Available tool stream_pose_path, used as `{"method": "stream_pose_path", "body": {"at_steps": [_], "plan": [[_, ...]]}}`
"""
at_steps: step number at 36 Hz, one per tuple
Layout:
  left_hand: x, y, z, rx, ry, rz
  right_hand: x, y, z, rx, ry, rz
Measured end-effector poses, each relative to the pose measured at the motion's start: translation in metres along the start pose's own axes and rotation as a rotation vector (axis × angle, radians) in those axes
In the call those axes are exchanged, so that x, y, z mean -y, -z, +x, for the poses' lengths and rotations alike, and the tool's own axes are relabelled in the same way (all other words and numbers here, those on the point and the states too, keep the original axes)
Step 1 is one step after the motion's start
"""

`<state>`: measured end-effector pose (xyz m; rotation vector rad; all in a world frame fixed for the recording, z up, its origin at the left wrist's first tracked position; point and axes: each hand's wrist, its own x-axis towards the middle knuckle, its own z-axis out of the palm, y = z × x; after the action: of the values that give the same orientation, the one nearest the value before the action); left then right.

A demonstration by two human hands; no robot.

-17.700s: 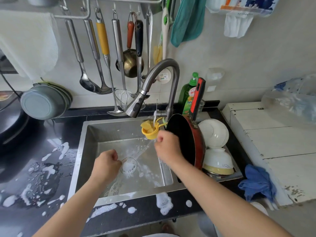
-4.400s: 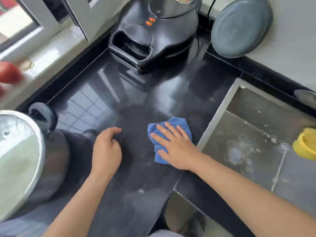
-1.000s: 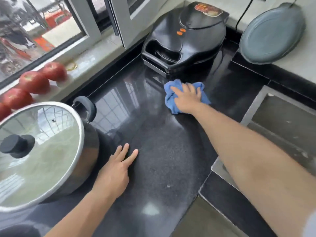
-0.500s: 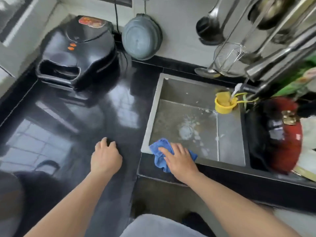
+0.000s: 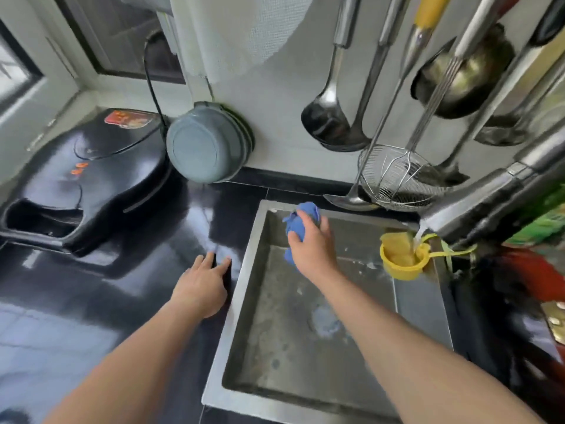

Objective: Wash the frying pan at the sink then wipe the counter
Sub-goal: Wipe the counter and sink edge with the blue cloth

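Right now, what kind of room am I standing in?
Most likely a home kitchen: a stainless steel sink set in a black counter, ladles and a wire skimmer hanging on the wall, and a black electric griddle beside it.

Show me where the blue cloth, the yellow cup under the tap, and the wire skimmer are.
blue cloth (image 5: 294, 229): head view, bunched part above the right hand's fingers.
yellow cup (image 5: 403, 268): head view, its outer wall.
wire skimmer (image 5: 393, 172): head view, middle of the mesh basket.
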<state>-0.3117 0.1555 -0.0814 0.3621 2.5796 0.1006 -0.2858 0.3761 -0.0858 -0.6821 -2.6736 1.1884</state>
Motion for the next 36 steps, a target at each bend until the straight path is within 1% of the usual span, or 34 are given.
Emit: {"method": "stream_pose_path", "body": {"at_steps": [2,4,5,6,7,8,12,16,20,26,30,32,33,35,36], "plan": [[0.0,-0.001,0.016,-0.051,-0.023,0.027,0.017,-0.034,0.037,0.0,0.182,-0.083],[0.003,-0.003,0.03,-0.11,-0.023,0.046,0.027,-0.076,0.063,0.107,0.328,-0.244],[0.005,-0.005,0.035,-0.128,-0.026,0.06,0.027,-0.095,0.071,0.193,0.383,-0.37],[0.007,-0.006,0.04,-0.144,-0.032,0.077,0.023,-0.114,0.077,0.238,0.434,-0.485],[0.009,-0.006,0.041,-0.153,-0.037,0.086,0.02,-0.123,0.08,0.232,0.475,-0.55],[0.01,-0.005,0.044,-0.167,-0.038,0.091,0.019,-0.127,0.086,0.192,0.488,-0.573],[0.008,-0.004,0.049,-0.261,-0.014,0.077,0.006,-0.108,0.124,0.006,0.427,-0.65],[0.001,-0.008,0.052,-0.319,0.017,0.076,-0.045,-0.074,0.119,-0.076,0.386,-0.858],[0.0,-0.01,0.06,-0.383,0.001,0.155,-0.09,-0.034,0.107,-0.167,0.253,-1.047],[-0.006,-0.01,0.061,-0.363,0.039,0.224,-0.104,0.008,0.093,-0.1,0.117,-1.164],[-0.009,-0.012,0.065,-0.37,0.019,0.236,-0.118,0.053,0.083,-0.107,-0.047,-1.212],[-0.011,-0.015,0.064,-0.411,-0.006,0.225,-0.115,0.072,0.079,-0.099,-0.119,-1.239],[-0.01,-0.017,0.063,-0.439,-0.017,0.22,-0.113,0.079,0.077,-0.071,-0.137,-1.267],[-0.009,-0.02,0.06,-0.446,-0.034,0.215,-0.116,0.094,0.074,-0.018,-0.127,-1.336],[-0.007,-0.02,0.059,-0.442,-0.043,0.212,-0.115,0.104,0.071,0.06,-0.119,-1.351]]}}
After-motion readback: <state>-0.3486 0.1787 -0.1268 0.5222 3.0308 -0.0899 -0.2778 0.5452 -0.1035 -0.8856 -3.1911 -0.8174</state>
